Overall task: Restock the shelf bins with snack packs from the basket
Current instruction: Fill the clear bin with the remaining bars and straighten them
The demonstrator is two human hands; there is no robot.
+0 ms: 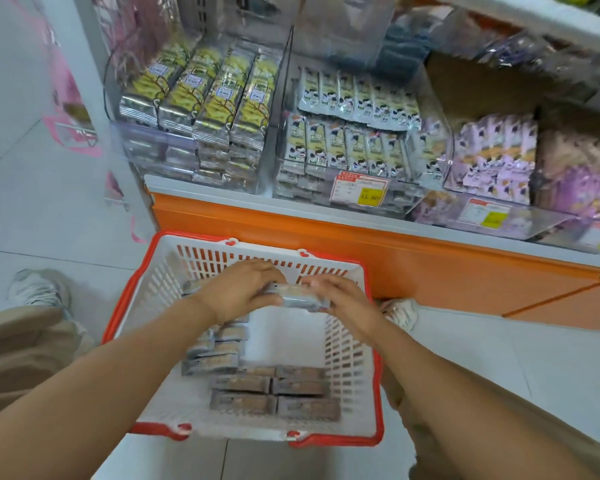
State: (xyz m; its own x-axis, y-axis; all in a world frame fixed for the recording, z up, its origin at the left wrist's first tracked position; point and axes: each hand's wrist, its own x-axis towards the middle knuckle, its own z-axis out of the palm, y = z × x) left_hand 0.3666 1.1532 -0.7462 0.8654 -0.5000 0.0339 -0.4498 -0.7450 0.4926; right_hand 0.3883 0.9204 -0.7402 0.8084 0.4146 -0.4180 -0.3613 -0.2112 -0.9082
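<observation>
My forearms (118, 393) span the basket (132, 292); near its far rim, left hand (243, 289) and right hand (340, 296) each grip one end of a stack (300, 299) of packs, likely squaring it for the bins (201, 98).

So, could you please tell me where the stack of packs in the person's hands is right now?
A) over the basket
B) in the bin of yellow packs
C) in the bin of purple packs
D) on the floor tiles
A: the left hand and the right hand both grip the stack of packs over the basket.
</observation>
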